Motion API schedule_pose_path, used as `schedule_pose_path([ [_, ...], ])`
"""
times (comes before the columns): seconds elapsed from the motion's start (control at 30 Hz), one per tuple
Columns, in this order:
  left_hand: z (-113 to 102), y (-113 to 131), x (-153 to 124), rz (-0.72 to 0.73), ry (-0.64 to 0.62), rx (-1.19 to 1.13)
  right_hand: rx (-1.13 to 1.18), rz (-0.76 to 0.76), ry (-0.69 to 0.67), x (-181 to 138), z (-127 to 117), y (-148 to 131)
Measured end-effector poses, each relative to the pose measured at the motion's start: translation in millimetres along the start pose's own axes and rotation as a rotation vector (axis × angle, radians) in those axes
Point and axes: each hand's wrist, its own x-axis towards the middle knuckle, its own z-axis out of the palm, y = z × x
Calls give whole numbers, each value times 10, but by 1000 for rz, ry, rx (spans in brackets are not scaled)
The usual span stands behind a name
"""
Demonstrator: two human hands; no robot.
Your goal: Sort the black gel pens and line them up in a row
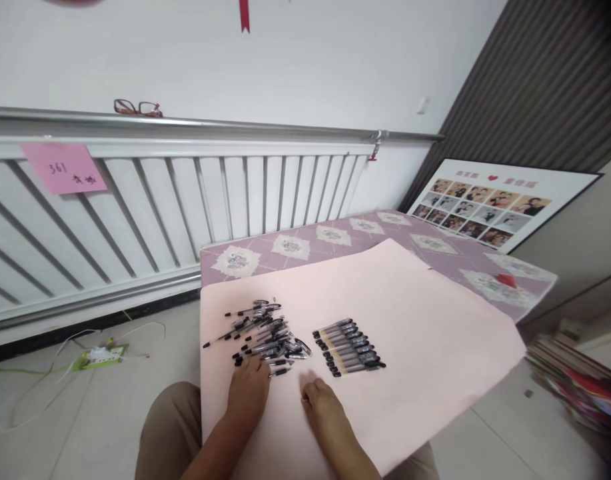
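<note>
A loose heap of black-and-clear pens (pixel 270 337) lies on the pink sheet (pixel 415 313), pointing in mixed directions. My left hand (pixel 249 388) is at the near side of this heap, its fingers closed on a pen (pixel 280 372) whose end sticks out to the right. To the right of the heap, several pens (pixel 349 348) are lined up side by side in a slanted row, with their black caps to the left. My right hand (pixel 322 405) rests on the sheet just below that row. Its fingers are curled together, and no pen shows in them.
The sheet covers part of a table with a purple patterned cloth (pixel 330 235). A white radiator (pixel 235 193) runs along the wall behind, with glasses (pixel 138 108) on its pipe. A photo board (pixel 480 207) leans at the right. A power strip (pixel 101 357) lies on the floor.
</note>
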Motion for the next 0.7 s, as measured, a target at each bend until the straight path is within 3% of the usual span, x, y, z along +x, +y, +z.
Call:
schedule_pose_path([
  [0.23, -32, 81, -156, 13, 72, -198, -9, -17, -20, 13, -33, -3],
  [0.37, 14, 193, -246, 44, 114, -317, 75, -25, 73, -12, 31, 62],
  [0.57, 155, 313, -355, 104, 135, -436, 597, 80, 330, -113, 78, 360],
  [0.7, 235, 328, -403, 166, 219, -465, 943, 234, 242, -200, 0, 385],
])
